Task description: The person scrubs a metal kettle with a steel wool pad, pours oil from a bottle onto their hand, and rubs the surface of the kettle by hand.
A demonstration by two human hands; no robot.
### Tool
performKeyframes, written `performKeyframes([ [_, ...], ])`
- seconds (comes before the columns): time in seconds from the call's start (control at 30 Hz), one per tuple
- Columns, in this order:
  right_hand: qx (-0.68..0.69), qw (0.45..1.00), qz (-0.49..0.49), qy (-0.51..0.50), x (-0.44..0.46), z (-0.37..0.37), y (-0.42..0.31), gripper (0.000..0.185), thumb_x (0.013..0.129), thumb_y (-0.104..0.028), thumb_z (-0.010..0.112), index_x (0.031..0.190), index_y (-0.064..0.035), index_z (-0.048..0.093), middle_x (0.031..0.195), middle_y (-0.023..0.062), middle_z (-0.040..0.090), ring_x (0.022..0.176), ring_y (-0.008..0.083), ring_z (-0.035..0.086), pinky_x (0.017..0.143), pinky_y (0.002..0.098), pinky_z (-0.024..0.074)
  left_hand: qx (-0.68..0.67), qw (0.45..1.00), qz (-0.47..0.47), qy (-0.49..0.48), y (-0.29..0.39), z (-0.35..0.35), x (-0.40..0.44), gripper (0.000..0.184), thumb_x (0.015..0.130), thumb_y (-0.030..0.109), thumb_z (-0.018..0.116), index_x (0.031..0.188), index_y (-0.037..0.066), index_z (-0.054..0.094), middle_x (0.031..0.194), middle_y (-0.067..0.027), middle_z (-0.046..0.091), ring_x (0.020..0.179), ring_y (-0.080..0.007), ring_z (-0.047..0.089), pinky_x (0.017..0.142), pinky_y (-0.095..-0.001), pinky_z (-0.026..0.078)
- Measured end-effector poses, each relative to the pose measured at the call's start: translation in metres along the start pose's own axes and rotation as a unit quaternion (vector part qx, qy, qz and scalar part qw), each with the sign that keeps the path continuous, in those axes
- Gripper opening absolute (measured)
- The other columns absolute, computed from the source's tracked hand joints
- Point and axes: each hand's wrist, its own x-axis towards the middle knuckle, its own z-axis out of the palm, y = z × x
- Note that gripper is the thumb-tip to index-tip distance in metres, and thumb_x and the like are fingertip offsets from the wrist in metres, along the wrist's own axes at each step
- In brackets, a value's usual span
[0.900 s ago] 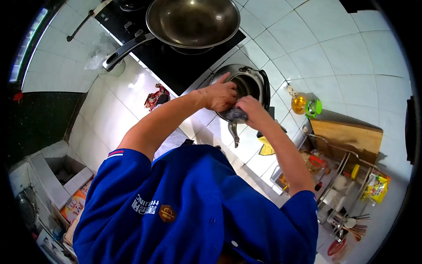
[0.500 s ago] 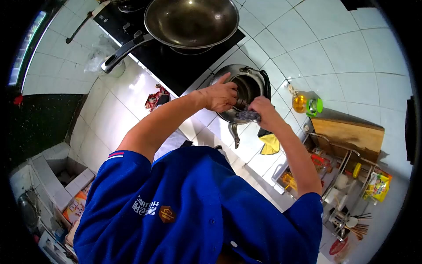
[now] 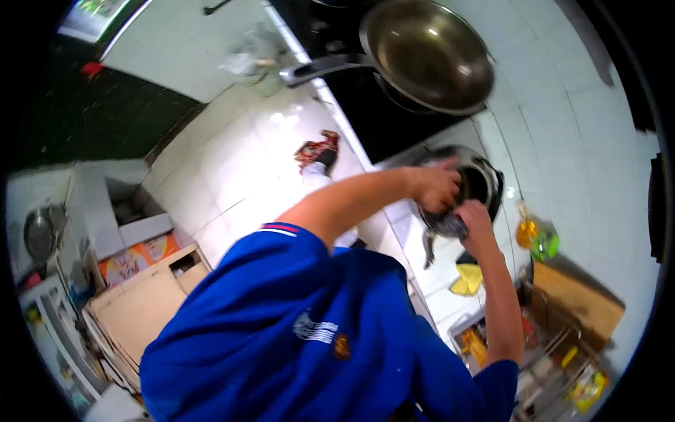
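Note:
A metal kettle (image 3: 486, 166) with a curved spout stands on the white-tiled counter, its round mouth uncovered and dark inside. My left hand (image 3: 437, 188) is at the near left side of the mouth, fingers curled over the rim; the fingertips are partly hidden. Beside it, my right hand (image 3: 475, 216) is closed around a dark grey steel wool scrubber (image 3: 450, 226), which is against the kettle's near side above the spout. Motion blurs the view, so fine contact between scrubber and metal is unclear.
A large frying pan (image 3: 429, 56) sits on the black cooktop (image 3: 358, 105) beyond the kettle. A yellow cloth (image 3: 467, 279) lies near the spout. To the right are an oil bottle (image 3: 526, 232), a green-lidded jar (image 3: 545, 245), a wooden board (image 3: 573, 299) and a wire rack (image 3: 541, 344).
My view has turned, so the cooktop, pan and kettle appear farther right. Both hands stay at the kettle's mouth, closer together, with the scrubber still in my right hand.

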Motion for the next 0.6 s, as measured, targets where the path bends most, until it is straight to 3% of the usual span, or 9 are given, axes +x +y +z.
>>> performKeyframes([
  [0.1,0.024,0.999,-0.008,0.031,-0.02,0.007,0.02,0.04,0.056,0.01,0.066,0.093,-0.0054,0.059,0.096,0.0172,0.06,0.099,0.0419,0.055,0.089,0.0482,0.0444,0.003,0.999,0.017,0.047,-0.001,0.008,0.0,0.024,0.083,0.034,0.056,0.087,0.017,0.074,0.097,-0.0035,0.066,0.117,-0.0282,0.049,0.112,-0.0669,0.012],
  [0.17,0.054,0.998,0.036,0.012,-0.03,-0.009,0.039,0.037,0.058,0.008,0.066,0.09,-0.006,0.057,0.093,0.016,0.06,0.097,0.0416,0.055,0.085,0.0477,0.0454,0.022,0.998,0.0,0.063,0.0,0.008,0.005,0.025,0.083,0.033,0.056,0.088,0.017,0.075,0.1,-0.0033,0.067,0.119,-0.0278,0.049,0.114,-0.0673,0.009],
  [0.27,0.052,0.998,-0.008,0.021,-0.01,0.009,0.008,0.035,0.059,0.005,0.067,0.09,-0.0064,0.057,0.093,0.0159,0.059,0.095,0.0404,0.055,0.083,0.0467,0.0448,0.014,0.999,-0.035,0.036,0.011,0.011,-0.006,0.027,0.084,0.032,0.055,0.092,0.018,0.076,0.104,-0.0028,0.067,0.121,-0.0276,0.048,0.116,-0.0667,0.006],
  [0.4,0.047,0.998,0.013,0.035,-0.001,0.01,-0.003,0.031,0.061,0.005,0.066,0.088,-0.0065,0.056,0.09,0.0158,0.059,0.093,0.0397,0.055,0.083,0.0456,0.0446,0.0,0.999,-0.049,-0.008,0.014,0.0,-0.01,0.03,0.085,0.028,0.05,0.098,0.021,0.076,0.115,0.0012,0.067,0.129,-0.0253,0.044,0.117,-0.0645,0.005],
  [0.47,0.054,0.997,0.037,0.027,-0.024,-0.005,0.022,0.02,0.069,-0.004,0.068,0.086,-0.0053,0.058,0.089,0.0167,0.059,0.087,0.0387,0.057,0.079,0.0434,0.0467,0.015,0.999,-0.041,0.025,0.007,0.007,-0.005,0.029,0.085,0.028,0.05,0.096,0.021,0.076,0.113,-0.0006,0.067,0.126,-0.025,0.046,0.117,-0.0644,0.006],
  [0.53,0.027,0.999,0.007,0.022,-0.017,0.009,0.039,0.026,0.064,0.0,0.069,0.087,-0.0065,0.058,0.089,0.0153,0.06,0.091,0.0399,0.056,0.084,0.0469,0.0432,0.035,0.998,-0.017,0.056,0.003,0.008,-0.004,0.026,0.086,0.029,0.054,0.091,0.016,0.076,0.106,-0.0037,0.066,0.122,-0.0277,0.047,0.116,-0.0648,0.007],
  [0.57,0.028,0.998,-0.05,0.024,-0.003,0.009,0.027,0.031,0.063,0.002,0.069,0.091,-0.0062,0.059,0.093,0.0161,0.061,0.094,0.0406,0.056,0.09,0.0482,0.0431,0.016,0.999,-0.029,0.039,0.002,0.009,-0.003,0.025,0.085,0.029,0.055,0.089,0.015,0.075,0.105,-0.0038,0.066,0.122,-0.0282,0.048,0.115,-0.0652,0.008],
  [0.6,0.006,0.998,-0.046,0.033,0.007,0.011,0.006,0.036,0.062,0.004,0.068,0.095,-0.0059,0.059,0.097,0.0165,0.061,0.099,0.0412,0.055,0.096,0.0502,0.0422,-0.006,0.999,-0.034,0.021,0.003,0.011,-0.001,0.024,0.084,0.029,0.056,0.088,0.014,0.074,0.104,-0.004,0.065,0.121,-0.0286,0.048,0.115,-0.0656,0.01],
])
